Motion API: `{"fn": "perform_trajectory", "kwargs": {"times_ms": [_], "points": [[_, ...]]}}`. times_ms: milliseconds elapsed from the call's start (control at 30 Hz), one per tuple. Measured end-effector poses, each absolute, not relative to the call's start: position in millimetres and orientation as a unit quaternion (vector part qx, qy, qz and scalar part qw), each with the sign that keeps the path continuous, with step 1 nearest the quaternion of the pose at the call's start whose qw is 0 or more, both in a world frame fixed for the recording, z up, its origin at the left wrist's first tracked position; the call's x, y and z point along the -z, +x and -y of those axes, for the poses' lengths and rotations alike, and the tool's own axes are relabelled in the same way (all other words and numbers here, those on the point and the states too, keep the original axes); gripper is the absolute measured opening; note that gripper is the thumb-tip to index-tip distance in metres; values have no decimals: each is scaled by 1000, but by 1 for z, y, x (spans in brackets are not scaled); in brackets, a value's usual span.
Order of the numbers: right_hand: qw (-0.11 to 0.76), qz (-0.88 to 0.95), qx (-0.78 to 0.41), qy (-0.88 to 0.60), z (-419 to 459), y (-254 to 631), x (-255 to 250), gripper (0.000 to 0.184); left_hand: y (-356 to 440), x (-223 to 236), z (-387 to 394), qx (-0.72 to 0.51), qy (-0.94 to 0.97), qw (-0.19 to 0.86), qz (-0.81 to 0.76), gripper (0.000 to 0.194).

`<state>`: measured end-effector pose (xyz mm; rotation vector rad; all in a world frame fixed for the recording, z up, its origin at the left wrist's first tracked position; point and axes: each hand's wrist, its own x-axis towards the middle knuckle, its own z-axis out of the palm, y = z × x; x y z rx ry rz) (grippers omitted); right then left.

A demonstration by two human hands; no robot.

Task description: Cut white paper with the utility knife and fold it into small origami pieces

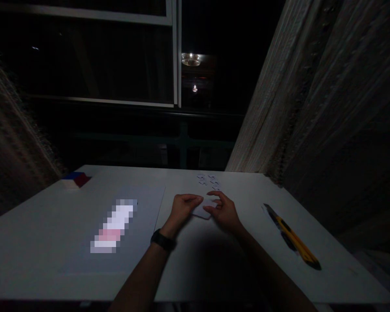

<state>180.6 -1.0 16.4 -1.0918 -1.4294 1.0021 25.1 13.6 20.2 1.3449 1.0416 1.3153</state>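
Both my hands meet at the middle of a white table [52, 234] in a dim room. My left hand [183, 208], with a dark watch on its wrist, pinches the left edge of a small pale piece of paper or card [202, 210]. My right hand [224, 210] grips the same piece from the right, fingers curled over it. Just beyond the hands lie several small pale cut-out shapes [208, 180] on the table.
A yellow and black utility knife [292, 237] lies on the table to the right. A large pale sheet [143, 225] covers the left part. A red and blue object [76, 178] sits at the far left corner. Dark windows and curtains stand behind.
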Motion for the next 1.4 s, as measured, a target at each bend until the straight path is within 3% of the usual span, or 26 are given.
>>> {"fn": "perform_trajectory", "kwargs": {"times_ms": [133, 267, 433, 800, 1000, 1400], "points": [[537, 558, -448, -446, 0, 181, -17, 50, 26, -18, -14, -558, 518, 491, -423, 25], [562, 506, -484, -441, -6, 182, -12, 34, 27, -17, -15, -589, 483, 499, -414, 23], [574, 398, -576, -424, -7, 179, -7, 39, 29, -15, -15, -596, 452, 527, -404, 23], [603, 388, -531, -452, -10, 179, -3, 40, 41, -10, -11, -591, 470, 453, -473, 27], [496, 440, -564, -492, -10, 174, 1, 41, 36, -3, -18, -593, 479, 413, -498, 30], [421, 455, -599, -507, -7, 176, -3, 34, 29, 5, -29, -629, 360, 516, -458, 34]]}}
